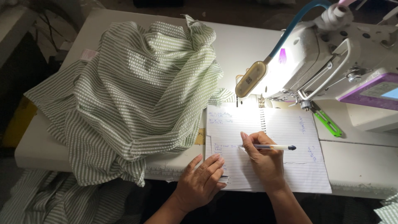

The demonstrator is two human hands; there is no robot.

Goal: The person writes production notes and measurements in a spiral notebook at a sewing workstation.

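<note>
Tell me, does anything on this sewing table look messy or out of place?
The striped fabric lies crumpled in a heap and spills off the table's front edge. An open notebook sits right under the sewing machine, where cloth would normally go; the right hand writes there with a pen while the left hand steadies the page.

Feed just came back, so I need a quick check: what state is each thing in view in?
Notebook: open, flat on table.
Pen: uncapped, held by right hand, tip on page.
Left hand: resting on notebook's left edge.
Striped fabric: crumpled, heaped on table.
Lamp: on, lighting the page.
Green tool: lying idle by the machine.
</note>
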